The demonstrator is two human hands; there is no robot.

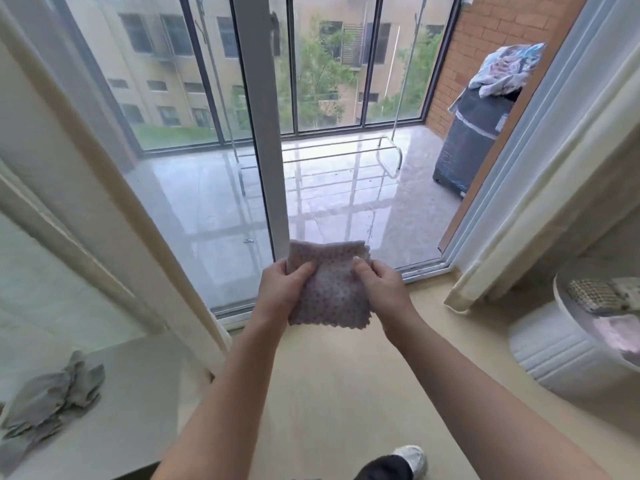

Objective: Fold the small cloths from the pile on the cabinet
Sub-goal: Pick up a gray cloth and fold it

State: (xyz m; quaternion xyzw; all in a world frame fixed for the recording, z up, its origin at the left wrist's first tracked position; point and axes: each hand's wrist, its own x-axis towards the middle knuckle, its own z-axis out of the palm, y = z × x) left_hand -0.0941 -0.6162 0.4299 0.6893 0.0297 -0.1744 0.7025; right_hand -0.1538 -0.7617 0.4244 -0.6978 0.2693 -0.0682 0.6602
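left hand [280,292] and right hand [382,289] pinch dotted cloth [331,293].

Right of the cabinet [138,393], floor [329,393] lies open as far as a white round table [554,351]. The cloth pile [50,401] takes the cabinet's left part; its right part is free. A curtain [97,188] hangs just behind it.

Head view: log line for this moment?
step: folding | cloth: midair | left hand: grips cloth | right hand: grips cloth | pile: on cabinet
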